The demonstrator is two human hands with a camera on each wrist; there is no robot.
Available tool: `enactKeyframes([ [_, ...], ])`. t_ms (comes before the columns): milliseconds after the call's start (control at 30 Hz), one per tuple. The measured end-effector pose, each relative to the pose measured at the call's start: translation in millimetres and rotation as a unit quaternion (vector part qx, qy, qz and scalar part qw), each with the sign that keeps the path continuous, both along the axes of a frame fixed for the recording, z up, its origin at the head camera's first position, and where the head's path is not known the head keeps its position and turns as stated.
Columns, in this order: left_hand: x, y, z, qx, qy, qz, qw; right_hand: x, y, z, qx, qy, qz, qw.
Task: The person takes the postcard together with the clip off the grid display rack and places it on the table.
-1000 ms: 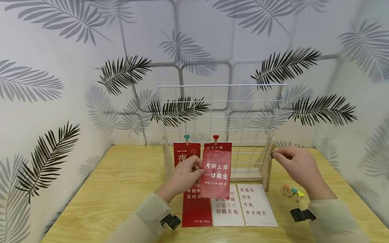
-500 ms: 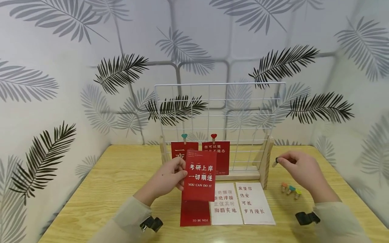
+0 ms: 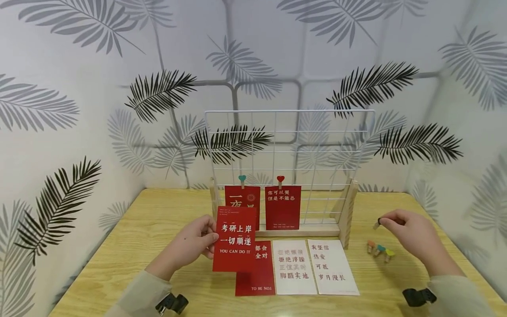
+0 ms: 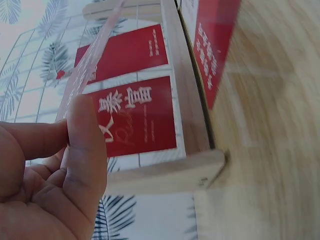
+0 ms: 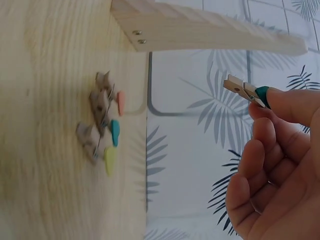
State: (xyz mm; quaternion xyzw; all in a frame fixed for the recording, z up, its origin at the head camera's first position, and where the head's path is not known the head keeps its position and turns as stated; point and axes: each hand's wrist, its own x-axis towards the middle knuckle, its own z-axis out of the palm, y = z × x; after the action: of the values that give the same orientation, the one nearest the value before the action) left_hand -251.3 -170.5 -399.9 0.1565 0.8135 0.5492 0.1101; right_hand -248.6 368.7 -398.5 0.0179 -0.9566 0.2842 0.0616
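Two hands worked lower frame; left hand [image 3: 192, 243] pinched red printed card [image 3: 234, 238] left of centre; right hand [image 3: 409, 233] pinched small wooden clip [image 5: 243, 90]; judged: square card's top against white wire grid [image 3: 289, 149] before clipping.

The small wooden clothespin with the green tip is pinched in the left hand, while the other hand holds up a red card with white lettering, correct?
Not quite: the hands are swapped. The head view shows the right hand pinching the small wooden clothespin with the green tip, and the left hand holding up the red card with white lettering.
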Motion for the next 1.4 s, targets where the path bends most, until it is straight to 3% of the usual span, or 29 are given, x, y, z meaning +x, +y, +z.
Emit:
enactKeyframes([
  [200,-0.5,-17.6,-7.7,-0.022,-0.016,0.002,0.9996,4.6,18.2,-9.2,0.010,-0.026,0.001,1.000],
  [467,-1.6,-41.0,-13.8,-0.033,-0.053,-0.027,0.9977,10.5,36.1,-15.5,0.015,-0.076,0.009,0.997],
  [767,-5.9,-57.6,-23.3,-0.050,-0.084,-0.038,0.9944,10.9,54.9,-19.2,-0.030,-0.135,0.019,0.990],
  [1100,-7.7,-61.5,-32.9,-0.082,-0.115,-0.022,0.9898,7.2,65.2,-38.3,-0.033,-0.156,0.030,0.987],
  [1400,-5.8,-56.0,-37.3,-0.123,-0.099,-0.035,0.9868,8.0,67.7,-50.2,-0.022,-0.175,0.061,0.982],
])
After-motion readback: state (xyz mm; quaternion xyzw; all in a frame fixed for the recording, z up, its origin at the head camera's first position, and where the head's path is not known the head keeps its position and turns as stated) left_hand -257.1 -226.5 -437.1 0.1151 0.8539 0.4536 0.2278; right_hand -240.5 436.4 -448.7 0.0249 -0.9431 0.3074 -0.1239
